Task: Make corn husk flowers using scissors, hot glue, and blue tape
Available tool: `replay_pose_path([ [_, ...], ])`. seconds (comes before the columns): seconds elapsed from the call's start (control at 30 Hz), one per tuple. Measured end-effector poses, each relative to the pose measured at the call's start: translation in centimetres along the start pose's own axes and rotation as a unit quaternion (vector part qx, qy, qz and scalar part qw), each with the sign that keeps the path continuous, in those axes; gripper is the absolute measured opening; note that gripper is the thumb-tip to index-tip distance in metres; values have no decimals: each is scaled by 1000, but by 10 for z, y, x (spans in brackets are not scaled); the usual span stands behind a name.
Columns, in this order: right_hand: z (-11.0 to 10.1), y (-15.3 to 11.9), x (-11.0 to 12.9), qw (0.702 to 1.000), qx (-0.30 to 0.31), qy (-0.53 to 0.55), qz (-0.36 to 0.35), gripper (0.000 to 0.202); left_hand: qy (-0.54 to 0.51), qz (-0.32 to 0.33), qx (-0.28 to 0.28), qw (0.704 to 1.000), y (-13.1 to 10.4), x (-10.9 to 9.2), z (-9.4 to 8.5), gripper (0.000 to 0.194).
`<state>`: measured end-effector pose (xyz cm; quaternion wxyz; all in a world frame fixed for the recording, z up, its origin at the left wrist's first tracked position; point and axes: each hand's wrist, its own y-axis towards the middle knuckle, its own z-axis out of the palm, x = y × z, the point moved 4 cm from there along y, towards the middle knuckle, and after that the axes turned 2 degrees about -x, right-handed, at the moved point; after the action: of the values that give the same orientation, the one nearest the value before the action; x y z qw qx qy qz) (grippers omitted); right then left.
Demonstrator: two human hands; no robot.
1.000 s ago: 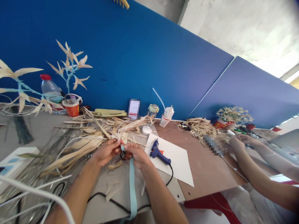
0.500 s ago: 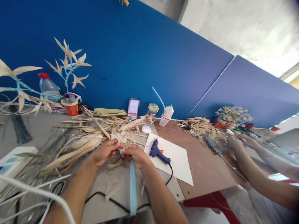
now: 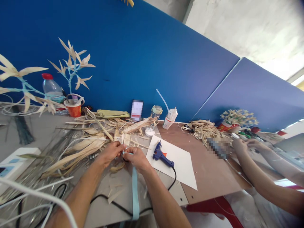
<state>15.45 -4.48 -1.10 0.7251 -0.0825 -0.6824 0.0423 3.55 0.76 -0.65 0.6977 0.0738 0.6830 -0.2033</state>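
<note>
My left hand [image 3: 113, 152] pinches the base of a pale corn-husk flower [image 3: 124, 139] that points away from me. Close beside it on the right, my right hand [image 3: 137, 158] has its fingers closed on a light blue ribbon [image 3: 135, 193]. A short piece of the ribbon stretches between the two hands at the flower's base, and the rest hangs from under my right hand over the table's front edge. The stem is mostly hidden by my fingers. Dry husks [image 3: 87, 145] lie left of my hands.
A blue glue gun [image 3: 163, 155] rests on white paper [image 3: 187, 167], its black cable running along the front. Behind are a phone [image 3: 136, 110], a glass jar [image 3: 156, 110] and a cup [image 3: 168, 122]. A power strip [image 3: 14, 167] sits left. Another person's hands [image 3: 245, 145] work at the right.
My right hand has turned and shifted slightly, and the blue ribbon now shows as a thin strip between my hands. The view has moved a little.
</note>
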Motion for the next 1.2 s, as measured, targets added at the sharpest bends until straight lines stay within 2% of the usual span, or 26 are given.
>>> replay_pose_path([
  [0.07, -1, 0, 1, 1000, -17, -18, -14, 7, -43, -5, 1, 999, -2, -1, 3, 35],
  [0.13, -1, -1, 4, 1000, -15, -5, -17, 5, -132, -10, 41, 990, -5, -3, 9, 31],
  [0.2, 0, -3, 10, 999, 3, 33, -6, 5, -216, -20, 89, 972, -10, -6, 15, 27],
  [0.3, 0, -7, 18, 995, 38, 90, 21, 11, -269, -29, 126, 954, -15, -9, 19, 26],
  [0.47, -1, -7, 20, 992, 50, 112, 38, 18, -267, -23, 117, 956, -12, -8, 17, 21],
  [0.63, -3, 1, 8, 998, 7, 54, -13, 15, -219, -38, 90, 971, -6, 0, 17, 24],
  [0.77, -2, 1, 6, 999, 9, 29, -19, 10, -212, -37, 86, 973, -6, 2, 18, 25],
  [0.93, -3, -4, 18, 994, 27, 99, 21, 16, -272, -45, 122, 953, -10, -3, 22, 24],
  [1.2, -6, 0, 15, 989, 38, 142, 31, 25, -289, -41, 117, 949, -8, 3, 24, 15],
])
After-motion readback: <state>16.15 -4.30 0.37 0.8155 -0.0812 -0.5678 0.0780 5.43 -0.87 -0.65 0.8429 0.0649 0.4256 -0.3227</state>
